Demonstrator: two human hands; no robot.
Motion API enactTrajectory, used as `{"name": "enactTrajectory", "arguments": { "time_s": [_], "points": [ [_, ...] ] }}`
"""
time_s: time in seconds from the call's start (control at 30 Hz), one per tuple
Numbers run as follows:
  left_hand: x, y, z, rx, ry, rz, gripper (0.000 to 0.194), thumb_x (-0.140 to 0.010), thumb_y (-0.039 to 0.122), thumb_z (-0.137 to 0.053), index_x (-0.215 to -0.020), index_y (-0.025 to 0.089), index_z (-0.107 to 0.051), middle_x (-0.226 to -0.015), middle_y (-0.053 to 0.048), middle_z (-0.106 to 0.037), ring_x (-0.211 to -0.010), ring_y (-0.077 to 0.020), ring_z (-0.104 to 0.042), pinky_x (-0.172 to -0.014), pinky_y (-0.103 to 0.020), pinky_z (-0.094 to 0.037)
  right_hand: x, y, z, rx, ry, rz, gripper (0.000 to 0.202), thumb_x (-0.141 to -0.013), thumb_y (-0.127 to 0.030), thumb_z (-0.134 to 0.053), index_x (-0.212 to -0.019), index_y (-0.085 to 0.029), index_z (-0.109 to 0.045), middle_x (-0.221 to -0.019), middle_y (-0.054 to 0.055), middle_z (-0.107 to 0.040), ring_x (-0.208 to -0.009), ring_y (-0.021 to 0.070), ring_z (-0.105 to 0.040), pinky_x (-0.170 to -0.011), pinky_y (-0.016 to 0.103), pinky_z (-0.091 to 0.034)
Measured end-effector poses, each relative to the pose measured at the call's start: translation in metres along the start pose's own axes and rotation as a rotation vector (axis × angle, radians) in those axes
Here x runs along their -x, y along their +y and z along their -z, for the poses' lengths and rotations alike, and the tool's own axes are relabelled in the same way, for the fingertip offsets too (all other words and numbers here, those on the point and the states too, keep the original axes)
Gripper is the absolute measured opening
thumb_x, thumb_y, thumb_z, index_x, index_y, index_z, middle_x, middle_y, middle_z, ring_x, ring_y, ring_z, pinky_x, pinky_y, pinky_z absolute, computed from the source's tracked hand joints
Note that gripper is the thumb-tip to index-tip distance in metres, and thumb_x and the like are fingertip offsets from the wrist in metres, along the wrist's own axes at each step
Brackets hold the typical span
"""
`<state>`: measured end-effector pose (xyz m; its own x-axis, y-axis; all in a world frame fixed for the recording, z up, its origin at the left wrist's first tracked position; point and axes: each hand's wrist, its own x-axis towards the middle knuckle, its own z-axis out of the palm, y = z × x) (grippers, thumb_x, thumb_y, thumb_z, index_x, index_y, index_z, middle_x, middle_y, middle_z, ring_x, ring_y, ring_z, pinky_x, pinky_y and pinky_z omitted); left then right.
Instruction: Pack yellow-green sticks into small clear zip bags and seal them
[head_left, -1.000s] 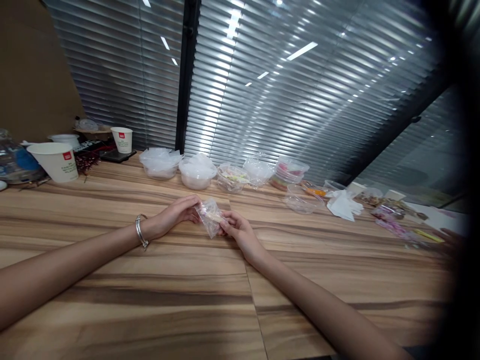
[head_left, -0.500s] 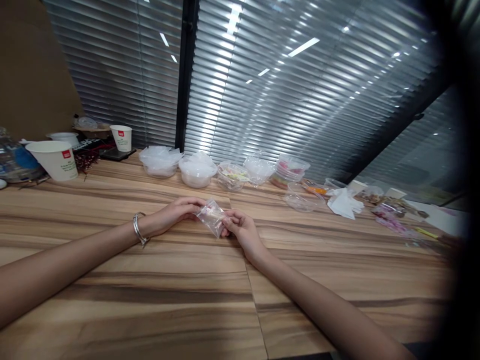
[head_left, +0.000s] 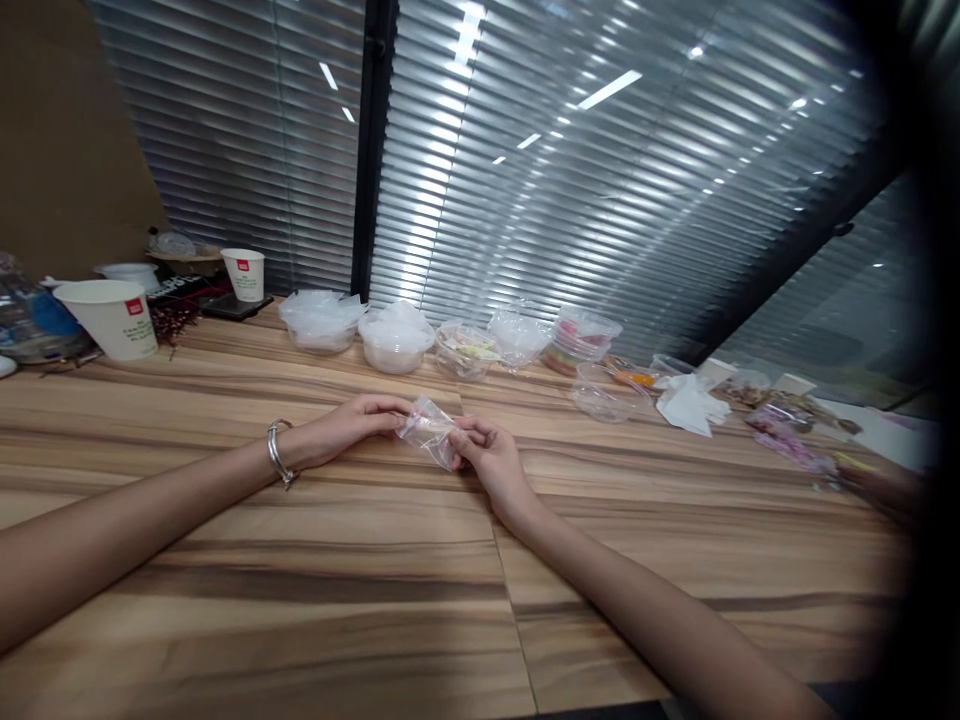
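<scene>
A small clear plastic zip bag [head_left: 428, 434] is held between my two hands, low over the wooden table [head_left: 300, 610]. My left hand [head_left: 365, 425] pinches its left upper edge, with a silver bangle around that wrist. On the other side, the thumb and fingers of my right hand [head_left: 486, 455] are closed on the bag's right end. Glare and creases in the plastic keep me from making out what, if anything, is inside.
Behind my hands stand clear plastic bowls [head_left: 396, 340] in a row. Paper cups [head_left: 112, 318] and a phone [head_left: 236, 306] are at left. A white tissue [head_left: 691, 403] and an open clear container [head_left: 606, 395] lie to the right. Another person's hand [head_left: 885, 490] shows at the far right.
The bag has turned and creased between my hands, its lower corner swinging up and right. My hands have hardly moved. At far right, the other person's hand has come farther into view.
</scene>
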<state>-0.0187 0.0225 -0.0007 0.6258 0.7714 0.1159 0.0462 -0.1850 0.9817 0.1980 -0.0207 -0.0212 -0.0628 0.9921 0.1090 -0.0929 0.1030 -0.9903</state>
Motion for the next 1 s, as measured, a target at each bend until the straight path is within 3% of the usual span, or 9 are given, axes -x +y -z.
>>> {"name": "enactTrajectory", "arguments": {
  "time_s": [0.17, 0.33, 0.67, 0.8, 1.0],
  "points": [
    [0.0017, 0.0008, -0.0005, -0.023, -0.008, -0.011, 0.032, -0.077, 0.03, -0.061, -0.108, 0.022, -0.063, -0.113, -0.004, -0.062, -0.108, -0.0221, -0.053, -0.096, -0.035, -0.038, -0.0007, 0.0011, 0.002, 0.021, 0.001, 0.009, 0.028, -0.068, -0.037, -0.07, -0.083, -0.015, -0.061, -0.054, -0.001, -0.059, -0.046, 0.0114, -0.05, -0.048, 0.023, -0.037],
    [0.0014, -0.0024, -0.0008, -0.025, -0.026, -0.005, 0.039, -0.077, 0.032, -0.063, -0.114, 0.02, -0.059, -0.111, -0.006, -0.063, -0.104, -0.0219, -0.056, -0.092, -0.037, -0.041, -0.0028, 0.0031, 0.0041, -0.013, -0.056, 0.003, 0.029, -0.069, -0.039, -0.069, -0.084, -0.016, -0.062, -0.063, 0.001, -0.063, -0.048, 0.011, -0.052, -0.05, 0.024, -0.038],
    [0.0007, -0.0029, -0.0032, 0.01, 0.05, -0.067, 0.021, -0.076, 0.031, -0.064, -0.093, 0.017, -0.063, -0.1, -0.005, -0.063, -0.093, -0.0177, -0.057, -0.086, -0.031, -0.043, -0.0037, 0.0033, 0.002, 0.009, -0.113, 0.037, 0.028, -0.07, -0.039, -0.068, -0.084, -0.016, -0.058, -0.062, 0.0, -0.062, -0.05, 0.0109, -0.052, -0.051, 0.023, -0.039],
    [-0.0007, -0.0044, -0.001, 0.164, 0.141, -0.039, 0.02, -0.079, 0.033, -0.062, -0.09, 0.017, -0.061, -0.095, -0.004, -0.062, -0.089, -0.0164, -0.057, -0.081, -0.03, -0.045, -0.0044, 0.0043, 0.0022, -0.013, -0.097, 0.036, 0.027, -0.071, -0.037, -0.068, -0.087, -0.017, -0.058, -0.067, 0.0, -0.062, -0.051, 0.0101, -0.053, -0.052, 0.022, -0.039],
    [-0.0016, -0.0036, 0.0058, 0.481, 0.19, -0.028, 0.022, -0.086, 0.035, -0.052, -0.089, 0.015, -0.058, -0.109, -0.01, -0.06, -0.102, -0.021, -0.056, -0.093, -0.039, -0.042, -0.0042, 0.0043, 0.0022, -0.002, -0.112, 0.043, 0.025, -0.072, -0.035, -0.067, -0.089, -0.017, -0.059, -0.068, 0.0, -0.062, -0.053, 0.0102, -0.053, -0.053, 0.023, -0.039]
  ]
}}
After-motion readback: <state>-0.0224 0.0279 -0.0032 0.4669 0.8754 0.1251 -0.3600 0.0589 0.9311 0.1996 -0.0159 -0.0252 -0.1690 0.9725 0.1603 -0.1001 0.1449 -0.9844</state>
